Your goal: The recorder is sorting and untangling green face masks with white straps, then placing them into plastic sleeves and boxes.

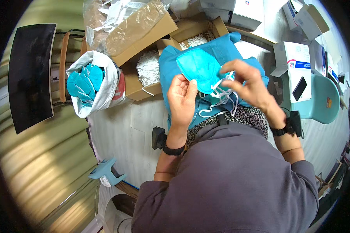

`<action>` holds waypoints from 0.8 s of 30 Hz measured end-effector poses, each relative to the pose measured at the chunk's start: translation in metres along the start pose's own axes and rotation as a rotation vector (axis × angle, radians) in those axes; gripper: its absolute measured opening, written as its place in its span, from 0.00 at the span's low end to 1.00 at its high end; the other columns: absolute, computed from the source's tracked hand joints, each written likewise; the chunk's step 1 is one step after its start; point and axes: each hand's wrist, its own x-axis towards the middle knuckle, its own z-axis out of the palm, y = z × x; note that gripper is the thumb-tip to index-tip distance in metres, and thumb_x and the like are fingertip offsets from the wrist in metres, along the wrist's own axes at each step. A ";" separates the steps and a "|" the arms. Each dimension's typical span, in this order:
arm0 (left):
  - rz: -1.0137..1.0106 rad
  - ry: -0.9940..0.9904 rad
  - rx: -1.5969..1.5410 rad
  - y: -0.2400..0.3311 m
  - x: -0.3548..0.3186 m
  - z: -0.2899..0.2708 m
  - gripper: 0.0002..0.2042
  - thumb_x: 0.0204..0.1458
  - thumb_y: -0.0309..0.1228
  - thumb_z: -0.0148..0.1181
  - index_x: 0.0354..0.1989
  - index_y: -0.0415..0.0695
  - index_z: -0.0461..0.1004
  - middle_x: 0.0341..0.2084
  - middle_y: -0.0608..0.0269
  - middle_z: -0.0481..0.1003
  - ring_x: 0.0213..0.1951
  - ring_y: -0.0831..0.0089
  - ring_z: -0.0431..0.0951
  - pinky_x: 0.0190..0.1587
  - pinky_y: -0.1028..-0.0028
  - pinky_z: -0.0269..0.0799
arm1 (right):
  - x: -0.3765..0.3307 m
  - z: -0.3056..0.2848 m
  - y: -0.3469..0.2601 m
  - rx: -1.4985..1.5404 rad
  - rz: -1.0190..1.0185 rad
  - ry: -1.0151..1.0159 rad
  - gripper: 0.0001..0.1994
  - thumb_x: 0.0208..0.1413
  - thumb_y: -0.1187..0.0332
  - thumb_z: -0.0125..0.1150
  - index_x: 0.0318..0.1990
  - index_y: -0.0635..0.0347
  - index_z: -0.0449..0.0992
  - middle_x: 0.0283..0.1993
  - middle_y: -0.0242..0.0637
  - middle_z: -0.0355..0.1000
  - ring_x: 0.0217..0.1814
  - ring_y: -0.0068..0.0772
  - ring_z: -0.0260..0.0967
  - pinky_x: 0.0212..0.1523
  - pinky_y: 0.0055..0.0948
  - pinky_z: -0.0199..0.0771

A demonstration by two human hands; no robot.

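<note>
A bright blue folded face mask (200,66) is in my left hand (182,95), its thumb on top and fingers beneath the lower left edge. My right hand (247,83) is at the mask's right corner, fingers bent and slightly blurred among white ear loops (224,97). Whether it pinches a loop is not clear. Several loops hang in a tangle below the mask. Blue cloth (169,64) lies beneath, spread over my lap. Left of it, a white sack (114,87) stands with its mouth wide, full of similar blue masks (85,83).
Cardboard boxes (144,37) with white loops (148,68) and clear plastic are ahead. On the right, a pale green chair (319,99) bears a white carton (293,58) and a black phone (299,88). A dark panel (31,77) stands far left, near a blue stool (107,171).
</note>
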 end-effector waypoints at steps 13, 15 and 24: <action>-0.073 -0.041 -0.013 -0.026 -0.008 0.007 0.10 0.61 0.23 0.54 0.48 0.36 0.64 0.37 0.62 0.74 0.34 0.81 0.72 0.35 0.78 0.70 | 0.009 0.033 0.030 -0.112 -0.237 0.029 0.06 0.50 0.80 0.62 0.33 0.63 0.71 0.31 0.44 0.70 0.32 0.46 0.70 0.35 0.35 0.70; -0.037 -0.037 -0.101 -0.010 -0.016 0.008 0.10 0.61 0.23 0.53 0.50 0.37 0.65 0.38 0.61 0.75 0.33 0.79 0.73 0.35 0.77 0.69 | 0.020 0.023 0.061 -0.174 -0.101 0.174 0.06 0.50 0.81 0.62 0.34 0.63 0.71 0.33 0.44 0.71 0.32 0.42 0.71 0.34 0.34 0.71; -0.400 -0.101 -0.472 0.010 -0.014 -0.016 0.10 0.65 0.32 0.51 0.49 0.40 0.68 0.37 0.62 0.73 0.33 0.76 0.71 0.37 0.75 0.68 | 0.022 0.027 0.031 0.202 -0.145 -0.055 0.20 0.49 0.81 0.54 0.52 0.58 0.75 0.52 0.37 0.72 0.43 0.21 0.69 0.37 0.22 0.72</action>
